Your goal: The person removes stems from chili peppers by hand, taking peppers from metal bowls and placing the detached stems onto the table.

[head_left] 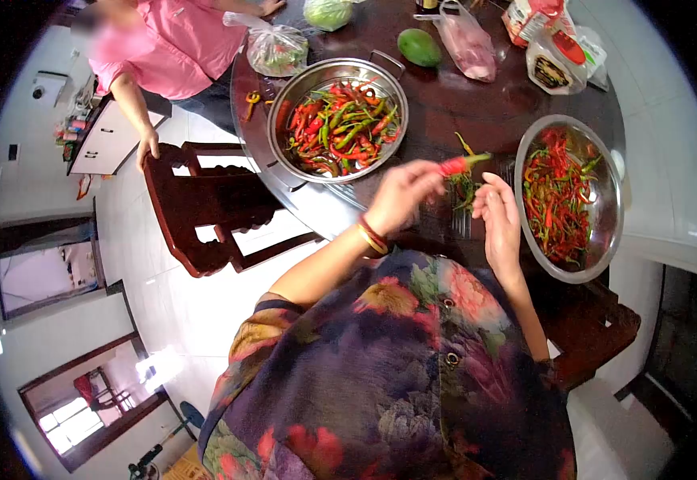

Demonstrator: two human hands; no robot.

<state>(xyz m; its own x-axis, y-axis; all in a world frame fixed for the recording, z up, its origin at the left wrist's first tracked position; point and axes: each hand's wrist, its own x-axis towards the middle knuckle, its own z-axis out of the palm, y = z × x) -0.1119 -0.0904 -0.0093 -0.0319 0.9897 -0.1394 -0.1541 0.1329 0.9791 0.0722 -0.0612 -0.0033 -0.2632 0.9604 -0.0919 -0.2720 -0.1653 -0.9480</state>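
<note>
Between the fingers of my left hand [403, 194] is a red chili pepper [452, 166], its green stem pointing right. My right hand [498, 210] is held up beside it, fingers slightly curled and apart, with nothing visible in them. Below the pepper, a small pile of green stems [464, 190] lies on the table. To the left stands a two-handled steel pot [278, 136] of red and green chilies [340, 128]. An oval steel bowl [614, 210] at the right, near my right hand, holds more chilies [558, 196].
On the dark round table [436, 100] are a green mango-like fruit [419, 48], bagged meat [470, 48], a red-lidded container [556, 64] and bagged vegetables [278, 52]. A person in a pink shirt [176, 40] rests a hand on a wooden chair [192, 208].
</note>
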